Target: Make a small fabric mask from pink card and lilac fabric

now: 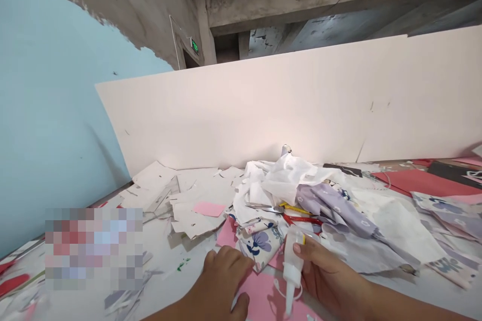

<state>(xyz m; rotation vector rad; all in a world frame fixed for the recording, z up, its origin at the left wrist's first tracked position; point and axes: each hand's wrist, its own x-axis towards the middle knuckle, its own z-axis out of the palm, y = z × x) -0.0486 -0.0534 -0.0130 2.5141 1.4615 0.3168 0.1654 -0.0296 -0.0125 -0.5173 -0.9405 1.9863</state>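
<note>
My right hand (327, 271) is wrapped round a white glue bottle (293, 253), tipped with its nozzle pointing down over a sheet of pink paper (259, 293). A thin cap strap loops beside the nozzle. My left hand (224, 281) rests on the pink paper's left side, fingers bent a little and thumb apart, holding nothing. Its fingertips are at the edge of a folded floral cloth (261, 246). Just beyond lie red-handled scissors (301, 218) and a yellow pencil-like stick (297, 208).
Crumpled white cloth (282, 178) and lilac fabric (331, 205) are heaped behind my hands. Cut white card (196, 200) with a pink scrap (209, 209) spreads to the left. Red sheets (425, 180) lie far right. A pale partition (263, 110) closes off the back.
</note>
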